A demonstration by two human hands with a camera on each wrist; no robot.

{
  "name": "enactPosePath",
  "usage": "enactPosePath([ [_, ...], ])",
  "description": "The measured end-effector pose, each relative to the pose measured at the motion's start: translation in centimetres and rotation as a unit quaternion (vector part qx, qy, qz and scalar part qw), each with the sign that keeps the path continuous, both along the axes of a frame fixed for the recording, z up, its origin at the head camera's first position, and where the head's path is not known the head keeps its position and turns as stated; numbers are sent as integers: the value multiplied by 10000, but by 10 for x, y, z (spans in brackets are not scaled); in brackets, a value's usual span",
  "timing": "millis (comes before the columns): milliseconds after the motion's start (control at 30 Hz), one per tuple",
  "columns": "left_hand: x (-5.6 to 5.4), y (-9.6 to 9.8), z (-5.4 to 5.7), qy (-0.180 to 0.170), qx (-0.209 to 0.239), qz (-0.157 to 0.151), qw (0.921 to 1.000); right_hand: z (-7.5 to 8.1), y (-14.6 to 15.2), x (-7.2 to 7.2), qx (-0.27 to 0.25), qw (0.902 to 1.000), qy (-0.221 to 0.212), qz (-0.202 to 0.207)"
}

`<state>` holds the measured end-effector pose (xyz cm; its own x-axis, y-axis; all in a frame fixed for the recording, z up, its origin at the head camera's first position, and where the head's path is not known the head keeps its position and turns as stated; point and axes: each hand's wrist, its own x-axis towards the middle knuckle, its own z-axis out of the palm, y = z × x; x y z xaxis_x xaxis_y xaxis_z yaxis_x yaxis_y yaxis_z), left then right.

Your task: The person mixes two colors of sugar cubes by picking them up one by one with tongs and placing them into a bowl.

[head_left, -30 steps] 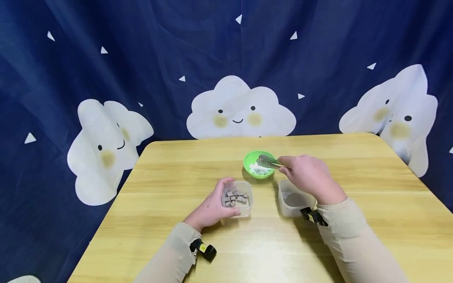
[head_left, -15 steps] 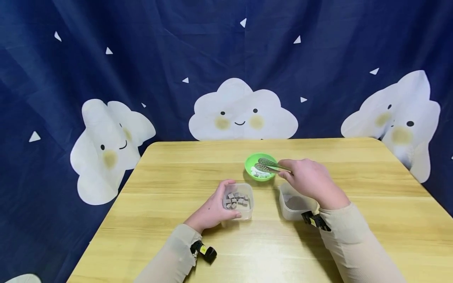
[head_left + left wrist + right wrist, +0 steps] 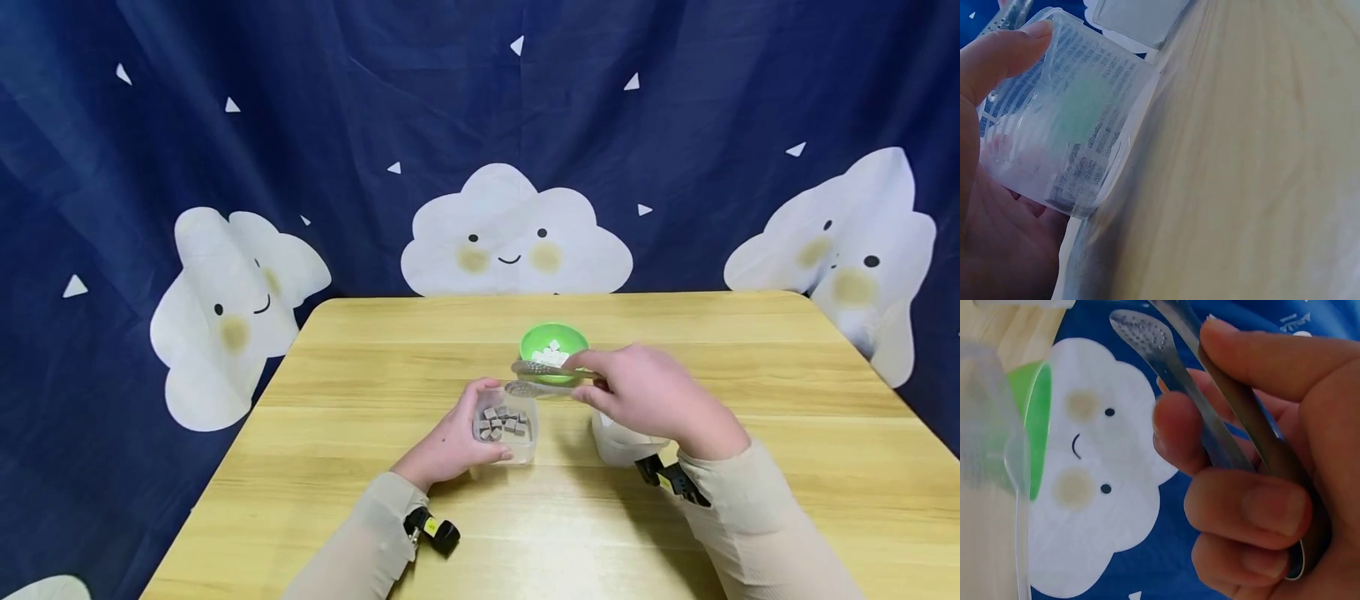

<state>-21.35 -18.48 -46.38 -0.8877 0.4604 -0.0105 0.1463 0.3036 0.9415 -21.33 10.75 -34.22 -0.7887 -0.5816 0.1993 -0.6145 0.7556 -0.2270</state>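
Note:
My left hand holds a clear square plastic container on the table, thumb on the near side and fingers on the far side. Several grey cubes lie inside it. In my right hand is a pair of metal tongs with perforated, spoon-like ends. Those ends are apart, hovering between the container and a green bowl; I see nothing between them. White cubes sit in the bowl. Beneath my right hand stands a second clear container, its inside partly hidden.
The wooden table reaches back to a dark blue curtain printed with clouds. Straps with small black devices are on both wrists.
My right hand has brought the tongs from over the green bowl toward me and left, to the far edge of the held container. My left hand and its container stay put.

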Motion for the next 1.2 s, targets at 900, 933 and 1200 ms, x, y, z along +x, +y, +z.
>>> enactPosePath([
  [900,-1,0,3,157,31,-103,9998,-30,-45,5,536,9957,395,638],
  [933,-1,0,3,163,21,-102,9998,-30,-47,5,584,9955,409,628],
  [1200,1,1,2,183,-20,-87,9998,-36,-55,7,711,9933,709,572],
])
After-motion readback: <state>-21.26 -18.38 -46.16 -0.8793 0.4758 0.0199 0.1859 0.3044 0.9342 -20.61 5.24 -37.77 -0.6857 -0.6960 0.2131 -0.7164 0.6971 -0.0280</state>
